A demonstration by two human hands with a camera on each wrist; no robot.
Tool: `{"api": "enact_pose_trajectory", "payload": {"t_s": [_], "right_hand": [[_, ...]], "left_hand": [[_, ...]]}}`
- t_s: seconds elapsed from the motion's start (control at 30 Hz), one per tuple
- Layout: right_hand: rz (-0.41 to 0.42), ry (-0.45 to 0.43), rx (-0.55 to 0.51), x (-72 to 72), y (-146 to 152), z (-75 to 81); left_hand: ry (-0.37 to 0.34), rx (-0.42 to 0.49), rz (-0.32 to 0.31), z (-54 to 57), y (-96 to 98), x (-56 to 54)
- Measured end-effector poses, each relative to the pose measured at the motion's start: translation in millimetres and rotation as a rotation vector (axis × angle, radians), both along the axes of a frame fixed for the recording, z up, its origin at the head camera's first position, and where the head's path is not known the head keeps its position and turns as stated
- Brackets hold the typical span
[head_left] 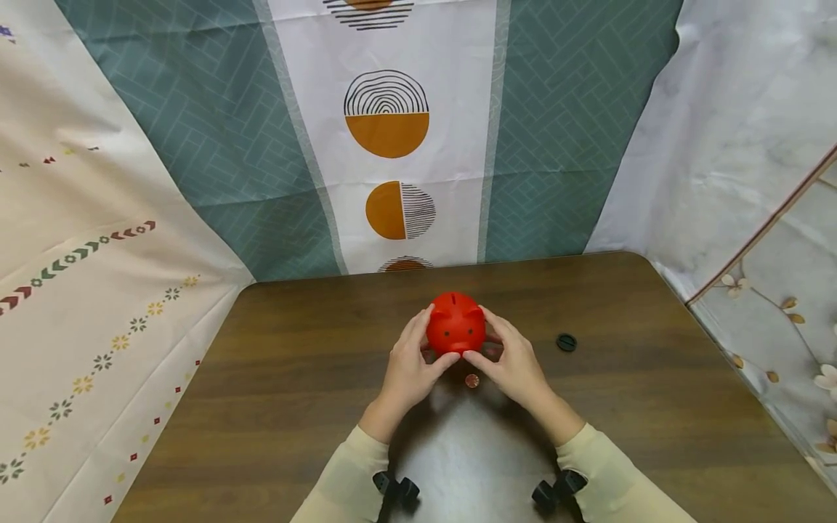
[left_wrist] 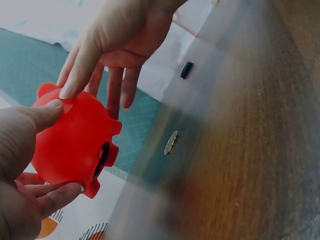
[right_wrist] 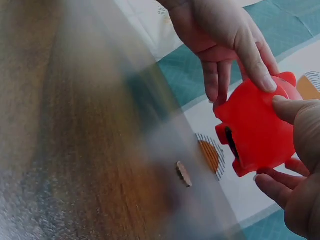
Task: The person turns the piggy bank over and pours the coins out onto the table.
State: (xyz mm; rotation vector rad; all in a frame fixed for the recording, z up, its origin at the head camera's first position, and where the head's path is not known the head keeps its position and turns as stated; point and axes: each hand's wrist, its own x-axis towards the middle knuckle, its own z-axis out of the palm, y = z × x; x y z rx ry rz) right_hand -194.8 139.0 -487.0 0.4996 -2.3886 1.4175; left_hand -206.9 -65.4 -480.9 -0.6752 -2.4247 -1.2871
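Observation:
Both hands hold a red piggy bank (head_left: 455, 324) from its two sides, lifted over the table, its face toward me and the coin slot up. My left hand (head_left: 410, 363) grips one side, with the thumb at the snout. On the other side my right hand (head_left: 516, 363) grips in the same way. Between the legs, the wrist views show a dark-rimmed hole (left_wrist: 102, 159) in the belly. A coin (head_left: 472, 380) lies on the table just in front of the piggy bank. To the right rests a round black plug (head_left: 566, 342).
The brown wooden table (head_left: 314, 349) spreads around the hands, with its far edge behind the piggy bank. Patterned cloth (head_left: 556, 145) hangs at the back, and more cloth hangs at the left and right. Black camera mounts (head_left: 395, 489) sit on the wrists.

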Motion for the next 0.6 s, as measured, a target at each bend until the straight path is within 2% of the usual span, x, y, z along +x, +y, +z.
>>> {"api": "enact_pose_trajectory", "payload": {"t_s": [0.17,0.23,0.4,0.43,0.5,0.6], "right_hand": [[0.004,0.01,0.002,-1.0,1.4,-2.2],[-0.001,0.047,0.012,-2.1,2.1,-2.4],[-0.017,0.317,-0.024,-5.2,2.5,2.6],[-0.021,0.34,-0.03,-5.3,2.7,3.9],[-0.018,0.319,-0.027,-5.3,2.9,4.3],[-0.008,0.164,0.007,-4.0,3.6,0.1]], "left_hand": [[0.009,0.001,0.004,-2.5,1.2,-1.2],[0.034,0.012,0.008,-2.4,2.1,-0.9],[0.195,0.094,-0.015,4.6,5.8,0.6],[0.205,0.104,-0.018,5.8,6.4,0.6],[0.175,0.106,-0.021,5.7,6.9,0.3],[0.032,0.071,-0.009,1.2,5.9,-0.4]]}}
